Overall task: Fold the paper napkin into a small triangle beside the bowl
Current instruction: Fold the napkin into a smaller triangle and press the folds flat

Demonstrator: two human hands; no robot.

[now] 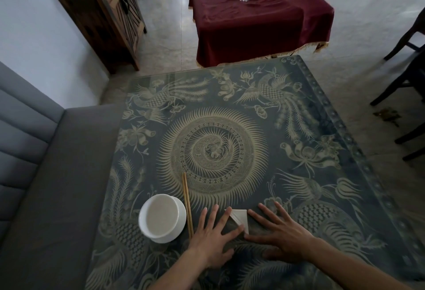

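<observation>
Beside round white bowl (162,217): triangular paper napkin (240,217); left hand (212,235), right hand (281,235) flat, no grip.

On the table (230,115), near edge: bowl (162,218) leftmost, chopsticks (187,204) just right of it, then the napkin (239,218), left hand (212,239) and right hand (281,237) flat either side, fingers overlapping its edges.
</observation>
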